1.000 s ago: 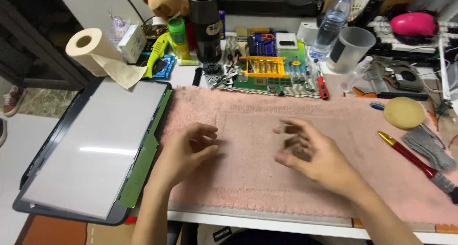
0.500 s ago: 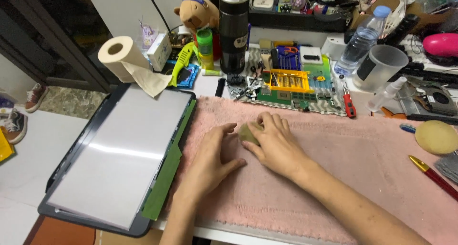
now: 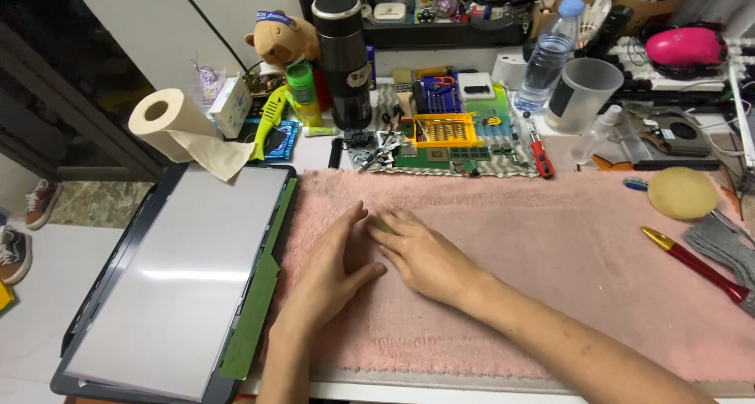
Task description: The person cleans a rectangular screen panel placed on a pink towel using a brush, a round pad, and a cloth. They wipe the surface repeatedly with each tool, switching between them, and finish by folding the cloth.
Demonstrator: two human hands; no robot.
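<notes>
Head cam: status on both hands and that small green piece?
Left hand flat on pink towel. Right hand covering small green piece, grip unclear. Laptop lies left, apart; nothing obstructing.

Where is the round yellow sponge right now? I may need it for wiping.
In the head view, the round yellow sponge lies at the far right of the pink towel, just beyond the red-and-gold pen and well away from both hands.
</notes>
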